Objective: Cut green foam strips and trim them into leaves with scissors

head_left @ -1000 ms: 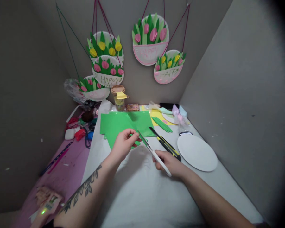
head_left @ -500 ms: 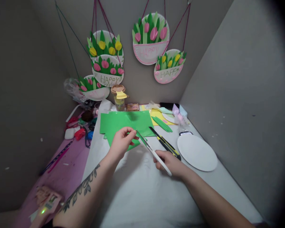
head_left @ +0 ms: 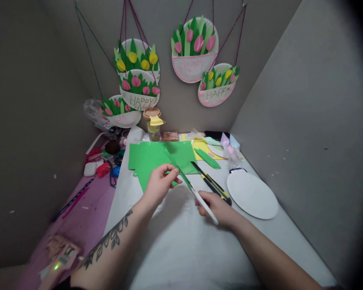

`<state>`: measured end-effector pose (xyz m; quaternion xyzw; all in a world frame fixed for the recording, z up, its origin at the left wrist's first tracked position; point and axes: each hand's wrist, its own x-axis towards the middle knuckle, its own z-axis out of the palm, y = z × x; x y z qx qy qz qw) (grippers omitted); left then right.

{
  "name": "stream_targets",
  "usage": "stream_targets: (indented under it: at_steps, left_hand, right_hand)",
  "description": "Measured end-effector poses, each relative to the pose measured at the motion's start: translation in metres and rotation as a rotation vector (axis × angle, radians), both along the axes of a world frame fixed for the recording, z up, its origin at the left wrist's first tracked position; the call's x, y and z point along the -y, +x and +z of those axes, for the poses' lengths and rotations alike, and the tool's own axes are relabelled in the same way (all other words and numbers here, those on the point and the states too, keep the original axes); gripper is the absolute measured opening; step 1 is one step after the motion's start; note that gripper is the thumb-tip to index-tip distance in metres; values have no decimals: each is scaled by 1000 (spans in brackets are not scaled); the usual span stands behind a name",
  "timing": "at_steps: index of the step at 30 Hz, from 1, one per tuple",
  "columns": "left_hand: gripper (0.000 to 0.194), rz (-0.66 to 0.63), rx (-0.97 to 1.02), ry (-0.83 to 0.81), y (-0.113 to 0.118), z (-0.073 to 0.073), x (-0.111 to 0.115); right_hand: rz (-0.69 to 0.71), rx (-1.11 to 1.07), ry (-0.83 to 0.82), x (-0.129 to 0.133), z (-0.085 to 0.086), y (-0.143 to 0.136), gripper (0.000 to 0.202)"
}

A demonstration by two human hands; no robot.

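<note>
White-handled scissors point(head_left: 206, 207) are in my right hand point(head_left: 216, 207), their blades pointing up and left. My left hand point(head_left: 161, 181) pinches a narrow green paper piece point(head_left: 184, 177) that runs along the blades; its outline is partly lost against the green behind. Beyond my left hand lie green paper sheets point(head_left: 145, 155) on the white-covered table. Several cut green leaf shapes point(head_left: 207, 158) rest to the right of the sheets. A black and yellow utility knife point(head_left: 213, 185) lies just beyond my right hand.
A white oval plate point(head_left: 252, 195) sits at the right over part of a phone. At the back stand a lidded cup point(head_left: 153, 131) and yellow paper point(head_left: 199, 149). Paper-flower plates point(head_left: 195, 68) hang on the wall. Assorted small items cover the pink surface point(head_left: 87, 217) at left.
My left hand has shifted slightly right and down along the scissors. More of the green piece shows beyond its fingertips. The whole view has moved a little.
</note>
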<state>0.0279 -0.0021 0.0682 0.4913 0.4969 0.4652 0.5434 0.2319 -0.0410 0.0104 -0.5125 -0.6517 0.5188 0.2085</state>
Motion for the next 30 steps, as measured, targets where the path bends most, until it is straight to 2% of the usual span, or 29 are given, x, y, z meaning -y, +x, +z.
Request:
stream_targets:
  at_steps: [9,19,25,30]
  left_hand:
    - [24,-8,-18,-6,-2,1,-1]
    - [22,79,-44,53,-11,0,-7]
    - [24,14,-82,48,-6,0,-2]
    - [24,10,-86,52,-5,0,-1]
  right_hand:
    - [-12,10,31,0,0,1,11]
    - [0,20,25,0,-2,1,12]
    - [10,15,20,0,-6,2,14]
    - [11,25,33,0,-7,3,13]
